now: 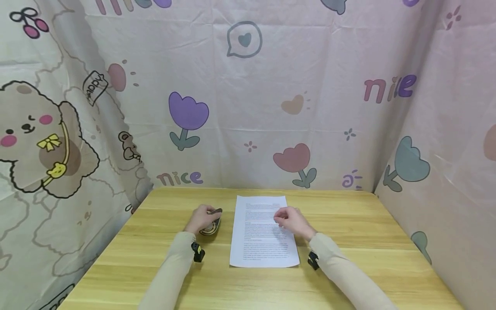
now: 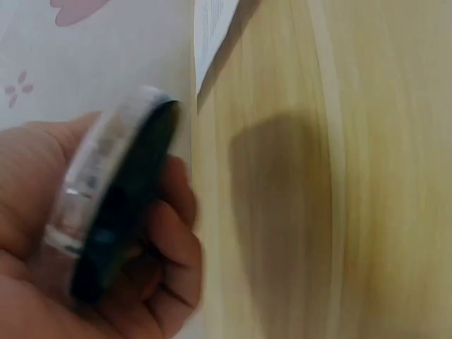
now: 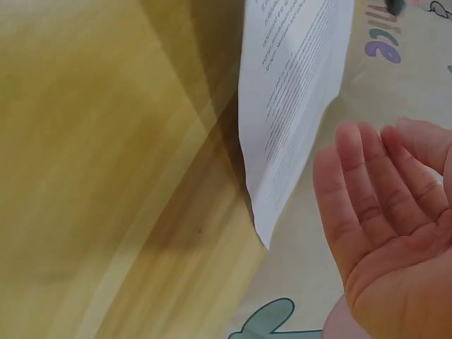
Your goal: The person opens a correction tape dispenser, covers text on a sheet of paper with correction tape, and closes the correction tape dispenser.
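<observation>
My left hand (image 1: 199,218) holds a small rounded object left of the paper. In the left wrist view this object (image 2: 116,191) has a pale, translucent side and a dark green-black face; blur hides its kind. Thumb and curled fingers (image 2: 176,244) wrap around it, raised over its shadow. A printed sheet of paper (image 1: 263,245) lies on the table, its text in several paragraphs. Over the sheet's right edge hovers my right hand (image 1: 293,220), holding nothing. Seen from the right wrist, its fingers (image 3: 367,176) are nearly straight and close together, beside the sheet (image 3: 289,113).
The table (image 1: 341,258) has a light wood-grain top. Behind it and at both sides hangs a pale curtain (image 1: 232,86) printed with flowers, a bear and words. A small black device (image 1: 198,252) is strapped on the left sleeve, another device (image 1: 313,260) on the right.
</observation>
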Demonstrator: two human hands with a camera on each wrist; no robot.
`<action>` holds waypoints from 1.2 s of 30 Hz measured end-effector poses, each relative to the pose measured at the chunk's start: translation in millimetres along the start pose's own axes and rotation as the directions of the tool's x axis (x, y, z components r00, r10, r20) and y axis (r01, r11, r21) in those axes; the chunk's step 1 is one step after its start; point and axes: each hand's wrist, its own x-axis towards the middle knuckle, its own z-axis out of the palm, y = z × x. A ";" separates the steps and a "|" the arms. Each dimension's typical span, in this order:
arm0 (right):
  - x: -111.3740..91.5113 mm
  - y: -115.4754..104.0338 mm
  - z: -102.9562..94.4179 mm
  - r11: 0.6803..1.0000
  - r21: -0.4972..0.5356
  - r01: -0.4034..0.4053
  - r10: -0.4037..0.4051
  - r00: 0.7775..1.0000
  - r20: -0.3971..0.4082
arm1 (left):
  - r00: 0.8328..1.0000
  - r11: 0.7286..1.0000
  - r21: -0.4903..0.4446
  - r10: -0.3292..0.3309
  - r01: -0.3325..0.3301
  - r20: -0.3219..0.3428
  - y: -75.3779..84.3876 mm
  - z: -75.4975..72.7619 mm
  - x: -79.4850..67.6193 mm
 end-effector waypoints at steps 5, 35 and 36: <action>-1.0 0.7 -3.4 1.000 -0.029 0.004 -0.005 1.000 -0.014 | 0.998 0.994 0.083 -0.066 0.067 -0.008 -12.4 -10.7 -0.6; -9.1 18.9 -22.1 0.996 0.002 -0.093 0.093 0.995 -0.029 | 0.992 0.928 0.355 -0.084 0.113 -0.094 -33.2 -23.5 -4.0; -9.3 19.1 -22.4 0.995 0.003 -0.099 0.099 0.995 -0.029 | 0.991 0.923 0.366 -0.090 0.120 -0.096 -32.8 -23.4 -4.3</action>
